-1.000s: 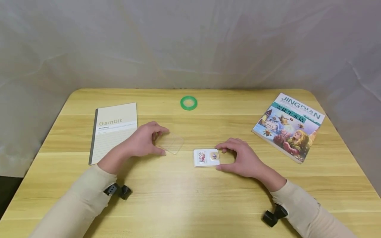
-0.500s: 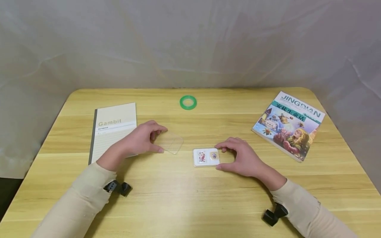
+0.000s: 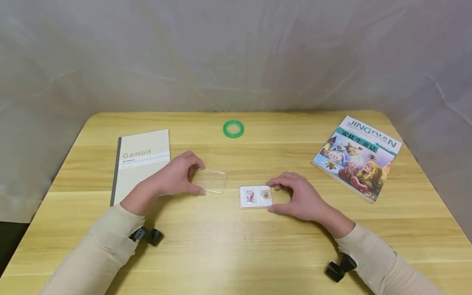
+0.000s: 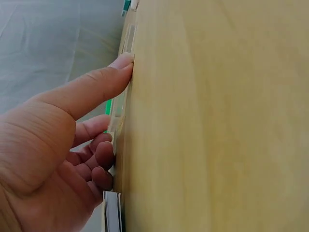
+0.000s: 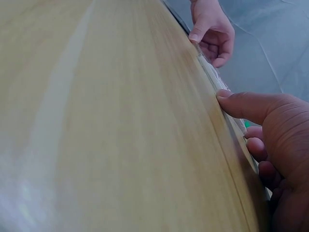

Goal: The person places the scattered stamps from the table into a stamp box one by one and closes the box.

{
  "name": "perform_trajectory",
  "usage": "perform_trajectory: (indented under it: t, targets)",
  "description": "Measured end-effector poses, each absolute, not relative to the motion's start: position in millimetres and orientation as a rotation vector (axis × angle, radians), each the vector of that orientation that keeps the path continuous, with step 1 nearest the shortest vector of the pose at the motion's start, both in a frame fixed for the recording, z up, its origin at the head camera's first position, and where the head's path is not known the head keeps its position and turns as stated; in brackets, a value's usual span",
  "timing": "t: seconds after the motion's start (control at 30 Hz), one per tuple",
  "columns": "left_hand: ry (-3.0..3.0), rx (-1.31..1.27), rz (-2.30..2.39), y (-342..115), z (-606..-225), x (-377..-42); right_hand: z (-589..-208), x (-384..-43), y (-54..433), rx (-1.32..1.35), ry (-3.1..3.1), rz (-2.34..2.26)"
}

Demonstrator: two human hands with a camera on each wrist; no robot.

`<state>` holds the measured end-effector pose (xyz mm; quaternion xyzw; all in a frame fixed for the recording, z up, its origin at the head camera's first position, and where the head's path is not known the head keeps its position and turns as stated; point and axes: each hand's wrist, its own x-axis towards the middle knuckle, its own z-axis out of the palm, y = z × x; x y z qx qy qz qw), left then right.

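Note:
Between thumb and fingers, my left hand (image 3: 179, 174) pinches a clear plastic lid (image 3: 212, 181) by its left end. The lid lies low over the table, almost level. To its right is a small flat white case (image 3: 256, 196) with rounded corners, showing two small picture pieces, one red-and-white and one tan with a blue mark. My right hand (image 3: 300, 196) grips this case by its right end, thumb at the near edge and forefinger at the far edge. A narrow gap separates lid and case. In the left wrist view the lid (image 4: 120, 104) shows edge-on behind the thumb.
A Gambit notebook (image 3: 138, 164) lies left, partly under the left forearm. Farther back sits a green tape roll (image 3: 225, 128). On the right is a picture-covered book (image 3: 357, 159). The wooden table (image 3: 228, 254) ends at a grey cloth backdrop (image 3: 236, 57).
The clear lid has turned in my left hand, from slanted to nearly in line with the case. My right hand and the white case have stayed put.

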<state>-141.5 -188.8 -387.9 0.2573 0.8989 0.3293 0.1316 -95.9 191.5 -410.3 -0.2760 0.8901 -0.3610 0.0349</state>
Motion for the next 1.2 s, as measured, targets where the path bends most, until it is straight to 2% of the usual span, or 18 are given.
perform_trajectory:
  t: [0.7, 1.2]
  targets:
    - [2.703, 0.762, 1.258, -177.5, -394.5, -125.0, -414.7, -95.3, 193.8, -0.843, 2.756, -1.093]
    - [2.682, 0.704, 1.477, -132.6, -389.0, -102.4, -413.6, -96.0, 192.2, -0.852, 2.757, -1.105]
